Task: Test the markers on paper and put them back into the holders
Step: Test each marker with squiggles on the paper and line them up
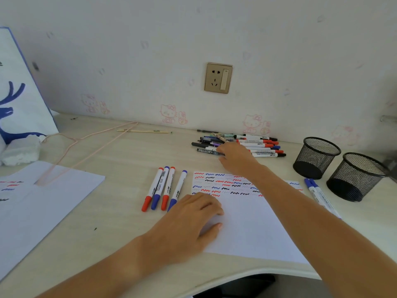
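White paper [253,229] pinned flat by left hand [189,222] so it won't slide; right hand [234,157] reaches 12 o'clock into marker pile [253,145], grip unclear.

Two bare forearms are showing in the head view, with no sleeves covering them up to the frame edge. The left hand [193,218] and the right hand [235,157] are wearing no gloves, rings, watch or bracelet. The fingernails are looking short and unpainted.
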